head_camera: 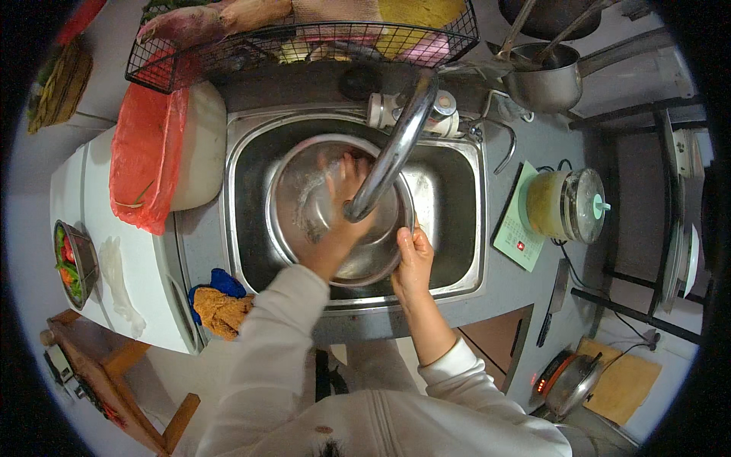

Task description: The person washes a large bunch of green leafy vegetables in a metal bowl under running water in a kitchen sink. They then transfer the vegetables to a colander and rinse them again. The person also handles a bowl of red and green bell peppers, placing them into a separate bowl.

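Observation:
A round stainless steel basin [374, 268] sits tilted in the stainless steel sink [480, 228]. My right hand [412, 257] grips its rim at the near right, thumb on top. Inside the basin is my left hand [349, 171], fingers spread and slightly blurred, with nothing visible in its grasp. Whether its fingertips press on the metal is hard to tell. A curved chrome faucet [394, 148] crosses above the basin, its spout over my left hand and hiding part of it. The basin's inner surface looks wet.
Behind the sink hangs a black wire basket [302, 34] of vegetables. A red plastic bag [148, 148] stands left, near orange and blue cloths [220, 305]. At right are a glass electric kettle [559, 203], a knife [553, 303] and a lit cooker with a pot [571, 383].

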Available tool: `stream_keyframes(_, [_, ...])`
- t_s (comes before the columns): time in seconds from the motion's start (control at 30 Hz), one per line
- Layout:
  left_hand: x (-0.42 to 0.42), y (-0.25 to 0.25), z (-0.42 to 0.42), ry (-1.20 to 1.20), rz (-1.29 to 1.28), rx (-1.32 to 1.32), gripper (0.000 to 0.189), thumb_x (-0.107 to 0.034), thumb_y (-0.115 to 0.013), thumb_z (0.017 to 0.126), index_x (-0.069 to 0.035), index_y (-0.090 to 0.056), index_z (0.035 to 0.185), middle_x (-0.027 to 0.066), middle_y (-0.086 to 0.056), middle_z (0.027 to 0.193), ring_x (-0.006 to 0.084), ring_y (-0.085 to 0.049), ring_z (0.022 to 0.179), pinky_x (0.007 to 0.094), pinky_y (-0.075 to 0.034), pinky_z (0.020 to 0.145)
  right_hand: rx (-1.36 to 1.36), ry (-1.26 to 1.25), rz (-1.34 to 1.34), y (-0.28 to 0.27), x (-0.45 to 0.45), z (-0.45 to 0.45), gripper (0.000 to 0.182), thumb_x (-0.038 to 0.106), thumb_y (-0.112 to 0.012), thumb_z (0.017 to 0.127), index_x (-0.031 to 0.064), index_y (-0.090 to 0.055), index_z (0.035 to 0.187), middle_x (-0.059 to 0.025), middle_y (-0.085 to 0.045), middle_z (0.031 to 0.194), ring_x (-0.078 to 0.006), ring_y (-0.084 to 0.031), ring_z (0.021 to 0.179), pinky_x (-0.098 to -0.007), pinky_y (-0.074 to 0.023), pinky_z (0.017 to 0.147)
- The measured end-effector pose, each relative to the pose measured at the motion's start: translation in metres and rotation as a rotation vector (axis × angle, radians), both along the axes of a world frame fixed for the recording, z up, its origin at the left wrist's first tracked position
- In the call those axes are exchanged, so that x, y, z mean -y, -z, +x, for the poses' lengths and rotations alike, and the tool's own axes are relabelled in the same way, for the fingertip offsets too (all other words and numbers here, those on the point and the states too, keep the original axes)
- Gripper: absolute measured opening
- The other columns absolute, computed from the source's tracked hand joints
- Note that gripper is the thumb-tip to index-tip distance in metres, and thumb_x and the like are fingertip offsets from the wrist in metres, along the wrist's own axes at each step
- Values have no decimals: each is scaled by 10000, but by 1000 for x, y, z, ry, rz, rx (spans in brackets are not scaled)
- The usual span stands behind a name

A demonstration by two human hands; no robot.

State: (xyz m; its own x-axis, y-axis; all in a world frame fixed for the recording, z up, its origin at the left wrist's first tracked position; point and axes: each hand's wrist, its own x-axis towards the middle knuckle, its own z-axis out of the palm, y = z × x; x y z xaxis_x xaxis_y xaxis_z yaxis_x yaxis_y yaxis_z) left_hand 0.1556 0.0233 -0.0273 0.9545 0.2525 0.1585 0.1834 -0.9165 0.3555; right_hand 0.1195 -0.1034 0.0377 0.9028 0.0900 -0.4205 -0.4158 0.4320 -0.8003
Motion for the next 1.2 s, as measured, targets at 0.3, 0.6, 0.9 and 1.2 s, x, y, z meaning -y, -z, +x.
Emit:
stream_keyframes(0.3, [-27, -1, -45, 469, -590, -501, 413, -199, -394, 868, -14, -400, 1237, 193, -365, 1273, 304, -403, 1158, 387, -335, 949, 138, -28, -131, -29, 27, 42, 234, 33, -567, 814, 73, -432, 627, -147, -358, 1342, -109, -456, 1024, -246, -372, 844])
stream_keyframes(0.6, [66, 21, 14, 1, -885, -200, 467, -263, -342, 893, -11, -326, 1287, 218, -285, 1342, 330, -258, 1262, 425, -216, 1015, -15, 18, -90, -9, -4, 23, 159, 82, -548, 842, 60, -487, 697, -52, -385, 1145, -82, -462, 899, -226, -384, 784])
stream_keyframes(0.9, [-53, -9, -67, 708, -3, -175, 276, -202, -516, 798, -53, -521, 1029, 113, -522, 1068, 264, -478, 1075, 393, -346, 950, 136, -250, -191, -37, 19, 84, 248, 77, -591, 798, 69, -437, 604, -161, -357, 1338, -202, -374, 1194, -329, -313, 949])
stream_keyframes(1.2, [19, -21, -101, 476, -313, -76, 258, -137, -494, 768, -27, -577, 986, 141, -603, 1003, 253, -580, 943, 366, -430, 854, 586, -42, -742, -14, 21, 22, 525, 115, -637, 726, -23, -407, 1177, -163, -307, 1344, -239, -322, 1224, -337, -250, 1000])
